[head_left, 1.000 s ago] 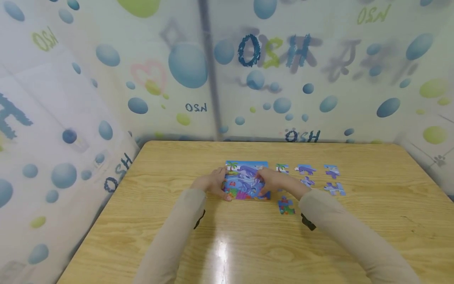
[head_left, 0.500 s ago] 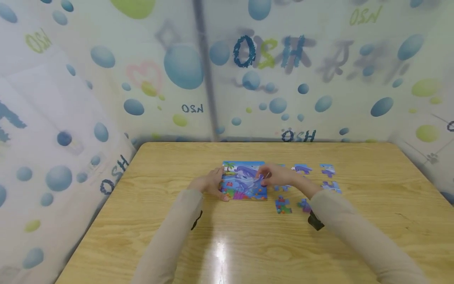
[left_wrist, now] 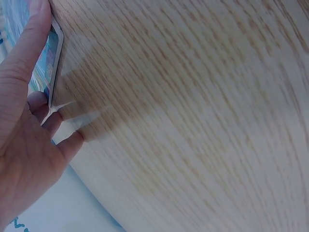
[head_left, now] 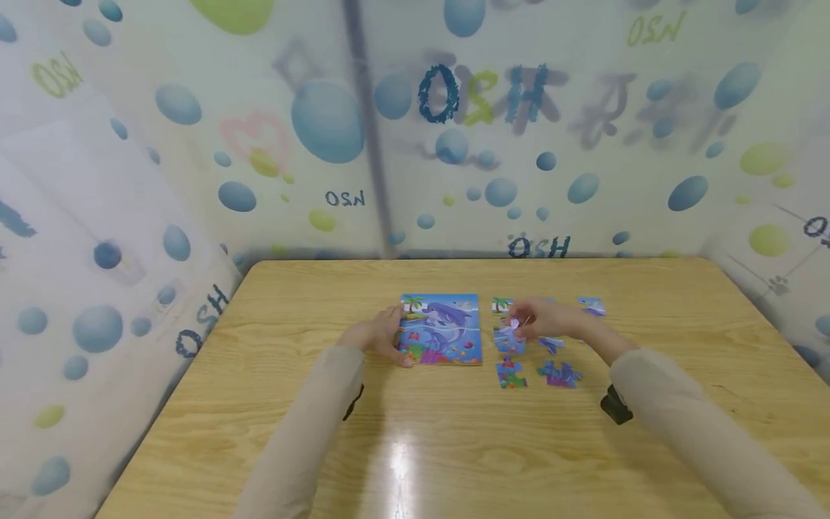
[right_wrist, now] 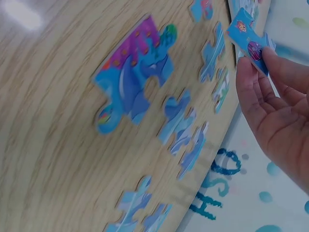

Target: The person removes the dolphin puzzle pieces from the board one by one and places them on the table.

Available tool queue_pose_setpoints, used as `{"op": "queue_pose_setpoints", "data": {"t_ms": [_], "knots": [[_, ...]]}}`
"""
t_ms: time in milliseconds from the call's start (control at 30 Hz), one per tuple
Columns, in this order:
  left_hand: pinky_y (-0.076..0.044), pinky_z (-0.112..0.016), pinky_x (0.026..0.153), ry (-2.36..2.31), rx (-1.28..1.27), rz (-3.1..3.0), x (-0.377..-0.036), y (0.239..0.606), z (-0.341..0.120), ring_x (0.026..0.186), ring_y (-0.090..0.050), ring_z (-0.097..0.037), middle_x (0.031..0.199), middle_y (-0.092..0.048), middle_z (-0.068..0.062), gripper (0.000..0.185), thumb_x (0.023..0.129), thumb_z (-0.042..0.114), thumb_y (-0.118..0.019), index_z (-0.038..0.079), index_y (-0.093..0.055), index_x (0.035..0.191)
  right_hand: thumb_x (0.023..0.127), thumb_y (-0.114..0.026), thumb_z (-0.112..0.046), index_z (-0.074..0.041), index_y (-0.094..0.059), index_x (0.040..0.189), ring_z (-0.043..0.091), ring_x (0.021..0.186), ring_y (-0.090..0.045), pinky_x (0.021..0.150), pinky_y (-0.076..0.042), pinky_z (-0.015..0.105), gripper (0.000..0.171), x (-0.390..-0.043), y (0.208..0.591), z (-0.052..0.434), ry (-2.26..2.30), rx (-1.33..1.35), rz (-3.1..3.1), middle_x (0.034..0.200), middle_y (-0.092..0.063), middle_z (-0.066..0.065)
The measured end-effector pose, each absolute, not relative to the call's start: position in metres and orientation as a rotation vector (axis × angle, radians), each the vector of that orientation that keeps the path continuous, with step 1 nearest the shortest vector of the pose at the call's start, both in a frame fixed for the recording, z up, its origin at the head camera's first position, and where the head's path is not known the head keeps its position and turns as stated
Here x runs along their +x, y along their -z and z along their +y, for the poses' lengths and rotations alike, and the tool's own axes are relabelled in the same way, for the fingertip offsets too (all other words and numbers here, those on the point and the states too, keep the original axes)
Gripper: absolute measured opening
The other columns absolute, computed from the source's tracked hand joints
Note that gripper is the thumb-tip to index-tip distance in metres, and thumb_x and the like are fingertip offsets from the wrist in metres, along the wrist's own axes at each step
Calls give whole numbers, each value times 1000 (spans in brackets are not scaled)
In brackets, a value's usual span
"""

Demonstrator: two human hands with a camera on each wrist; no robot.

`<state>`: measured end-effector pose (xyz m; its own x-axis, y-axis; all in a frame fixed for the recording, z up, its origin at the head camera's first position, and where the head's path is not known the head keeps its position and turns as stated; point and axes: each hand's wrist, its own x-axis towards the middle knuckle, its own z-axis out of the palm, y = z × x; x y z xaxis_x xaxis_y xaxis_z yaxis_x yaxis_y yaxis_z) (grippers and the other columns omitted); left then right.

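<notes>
A puzzle board [head_left: 447, 317] with a dolphin, palm tree and coral picture lies flat on the table. My left hand [head_left: 382, 335] holds it at the left side, thumb over the front left corner. In the left wrist view that thumb [left_wrist: 26, 48] lies on the picture, with bent fingers [left_wrist: 50, 123] along the edge. To the right of the board, my right hand [head_left: 551, 319] pinches a blue jigsaw piece [right_wrist: 247, 41] with a purple shell, raised above the table between thumb and fingers. Loose pieces lie beneath and around this hand, which hides some in the head view.
Several jigsaw pieces are spread right of the board, among them a palm tree piece [head_left: 501, 305], a red and green piece [head_left: 510, 375] and a purple-blue piece [head_left: 561, 375]. The wooden table [head_left: 292, 303] meets a bubble-patterned wall [head_left: 272, 223] behind.
My right hand has moved right, from over the board's right side to above the loose pieces, carrying the piece. My left hand stays at the board's left edge.
</notes>
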<state>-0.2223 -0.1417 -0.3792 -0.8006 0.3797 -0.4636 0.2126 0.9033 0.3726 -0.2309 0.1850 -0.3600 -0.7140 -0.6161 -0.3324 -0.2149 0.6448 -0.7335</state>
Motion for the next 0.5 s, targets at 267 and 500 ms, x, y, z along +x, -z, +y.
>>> {"op": "queue_pose_setpoints", "data": {"t_ms": [267,500], "knots": [[-17,-48,117,-393,418,2521,-222,378,-141,145,-7,-35,155,-5,-22,111,77,38,-74,-3,2,148,93,-51,-6,1,-53,113,18,84,-60,79,-53,37,22,-228,362,209,895,-609,2296,99,-60,12],[-17,-48,117,-384,396,2520,-221,377,-139,145,-7,-34,156,-5,-20,111,76,39,-75,-1,0,148,93,-52,-7,3,-53,115,17,87,-60,79,-53,38,24,-225,360,227,898,-576,2285,99,-60,12]]}}
